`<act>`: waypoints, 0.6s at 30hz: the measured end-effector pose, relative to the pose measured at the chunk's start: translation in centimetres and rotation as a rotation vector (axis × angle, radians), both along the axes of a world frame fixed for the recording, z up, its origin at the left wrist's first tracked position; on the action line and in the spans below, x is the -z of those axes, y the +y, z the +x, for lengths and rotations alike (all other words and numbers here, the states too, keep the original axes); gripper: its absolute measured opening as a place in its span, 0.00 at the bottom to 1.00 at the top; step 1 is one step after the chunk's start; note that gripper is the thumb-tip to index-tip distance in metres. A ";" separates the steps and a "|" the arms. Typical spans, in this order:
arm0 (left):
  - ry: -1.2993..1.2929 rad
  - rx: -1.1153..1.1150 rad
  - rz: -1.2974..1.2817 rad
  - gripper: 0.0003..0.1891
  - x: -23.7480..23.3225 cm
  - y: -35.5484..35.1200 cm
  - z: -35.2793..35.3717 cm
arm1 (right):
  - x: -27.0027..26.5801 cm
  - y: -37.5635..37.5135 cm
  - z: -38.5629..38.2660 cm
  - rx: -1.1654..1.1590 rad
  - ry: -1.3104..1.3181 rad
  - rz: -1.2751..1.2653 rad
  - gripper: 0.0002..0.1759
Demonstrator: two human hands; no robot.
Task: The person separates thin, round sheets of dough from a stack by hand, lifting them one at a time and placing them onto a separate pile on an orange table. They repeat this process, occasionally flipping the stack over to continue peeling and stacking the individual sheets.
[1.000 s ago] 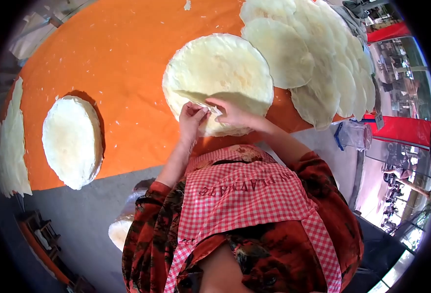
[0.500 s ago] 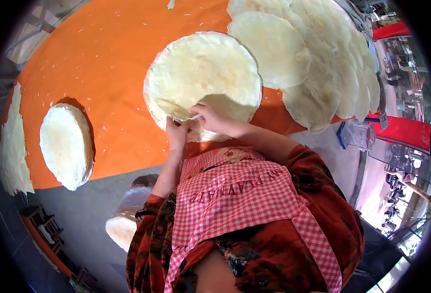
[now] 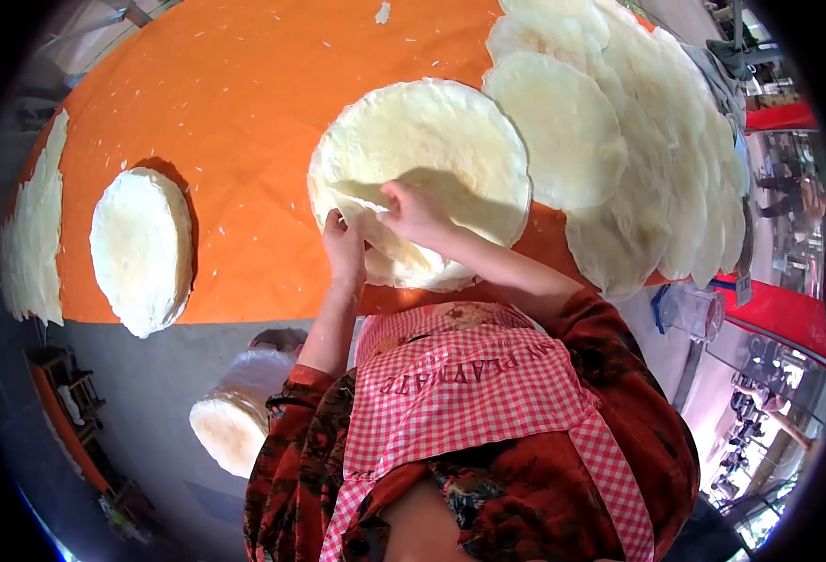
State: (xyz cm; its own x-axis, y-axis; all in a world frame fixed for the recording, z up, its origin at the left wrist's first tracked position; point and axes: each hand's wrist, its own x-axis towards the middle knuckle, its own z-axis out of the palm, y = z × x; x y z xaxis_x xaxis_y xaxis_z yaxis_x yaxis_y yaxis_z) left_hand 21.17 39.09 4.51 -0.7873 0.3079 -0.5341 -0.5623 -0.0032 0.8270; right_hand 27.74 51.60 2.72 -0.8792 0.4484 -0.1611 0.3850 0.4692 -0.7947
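A stack of thin, pale round flatbread sheets (image 3: 441,131) lies on an orange-covered table in front of me. At its near left side, the edge of a top flatbread sheet is raised and partly folded. My right hand (image 3: 415,215) pinches this raised edge over the stack. Lower and to the left, my left hand (image 3: 345,248) has its fingers closed on the same sheet at the stack's rim. Shadow covers part of the stack beyond my right hand.
Overlapping flatbread sheets (image 3: 652,169) spread over the table's right side. Another round stack (image 3: 141,248) sits at the left, with more sheets (image 3: 34,229) hanging at the far left edge. Below the orange tabletop (image 3: 244,122) stands a plastic-wrapped stack (image 3: 235,421). A clear container (image 3: 694,312) is at the right.
My right hand has moved slightly up off the stack's near edge, and more of the sheet's edge is lifted between my hands. The whole view has shifted a little.
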 end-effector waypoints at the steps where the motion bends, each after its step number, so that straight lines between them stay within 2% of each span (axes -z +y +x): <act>1: 0.045 0.031 -0.008 0.06 0.5 0.0 -0.3 | -1.5 -0.5 -1.0 -0.023 -0.050 0.079 0.18; 3: 0.140 0.096 -0.024 0.06 2.4 -0.1 -1.3 | -1.7 -1.5 -3.2 -0.085 -0.142 0.329 0.19; 6: 0.196 0.153 -0.181 0.07 4.6 -1.0 -2.5 | 0.6 2.5 -4.8 -0.053 -0.322 -0.317 0.19; 7: 0.233 0.145 -0.239 0.07 6.9 -1.4 -3.1 | -1.3 5.2 -3.8 0.006 -0.340 -0.368 0.18; 8: 0.205 0.126 -0.249 0.08 6.7 -1.4 -3.1 | -3.4 8.0 -2.5 0.165 -0.326 -0.394 0.16; 9: 0.174 0.102 -0.257 0.08 6.4 -1.4 -2.9 | -1.0 12.6 -0.7 0.271 -0.204 -0.397 0.13; 11: 0.134 0.066 -0.273 0.08 6.0 -1.4 -2.7 | -5.4 19.3 3.8 0.411 -0.042 -0.417 0.12; 13: 0.146 0.084 -0.285 0.09 7.4 -1.7 -3.1 | -1.0 30.7 9.3 0.531 0.173 -0.229 0.13; 14: 0.153 0.095 -0.290 0.09 7.9 -1.8 -3.2 | -0.4 38.1 12.8 0.403 -0.010 0.031 0.13; 15: 0.164 0.093 -0.297 0.09 7.7 -1.7 -3.1 | -3.5 40.2 14.9 0.386 0.028 0.150 0.13; 16: 0.177 0.093 -0.303 0.09 7.4 -1.7 -3.0 | -5.4 42.6 16.3 0.530 0.022 0.005 0.13; 17: 0.191 0.095 -0.307 0.09 7.2 -1.6 -2.9 | -9.3 42.9 16.7 0.501 -0.011 0.006 0.12; 18: 0.189 0.120 -0.309 0.09 7.4 -1.6 -3.1 | -11.7 43.2 16.3 0.441 0.001 0.188 0.16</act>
State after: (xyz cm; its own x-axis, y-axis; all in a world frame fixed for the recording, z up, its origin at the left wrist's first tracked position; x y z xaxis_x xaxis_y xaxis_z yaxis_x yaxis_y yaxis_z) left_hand 18.10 37.51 -2.91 -0.8490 0.2515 -0.4648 -0.3806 0.3192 0.8679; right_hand 44.04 94.77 14.42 -0.5984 0.8002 -0.0405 0.5788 0.3969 -0.7124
